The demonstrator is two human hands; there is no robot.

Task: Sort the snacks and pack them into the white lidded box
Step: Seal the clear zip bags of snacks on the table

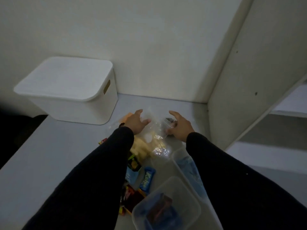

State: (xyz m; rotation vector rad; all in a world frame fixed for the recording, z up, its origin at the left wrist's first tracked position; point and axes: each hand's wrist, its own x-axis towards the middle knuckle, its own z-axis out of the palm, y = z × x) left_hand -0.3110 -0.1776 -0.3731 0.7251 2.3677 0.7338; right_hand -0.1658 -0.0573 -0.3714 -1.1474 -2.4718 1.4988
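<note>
**Ana:** Head view first: what are the fingers doing?

**Ben:** Both hands reach to the far middle of the counter [49, 146]. The left hand [135, 122] has its fingers spread and relaxed over a clear plastic bag [153, 128] of pale yellow snacks. The right hand [180, 126] sits at the bag's right edge; its fingertips look curled into the plastic, probably pinching it, though the dim light makes that hard to confirm.

**Ana:** Why there?

**Ben:** I judge they flank the bag to gather it up, since loose film needs two hands.

**Ana:** And around them?

**Ben:** An orange packet [127, 117] peeks out beyond the left hand. Nearer, wrapped snacks lie loose, among them a blue bar [147, 180]. Near right stand two clear tubs: one [167, 206] holding dark and blue packets, the other [187, 165] with blue ones, likely sorted groups.

**Ana:** The destination?

**Ben:** The white lidded box [69, 90] stands far left against the wall, lid on, well apart from the hands. Packing seems not yet begun.
</note>
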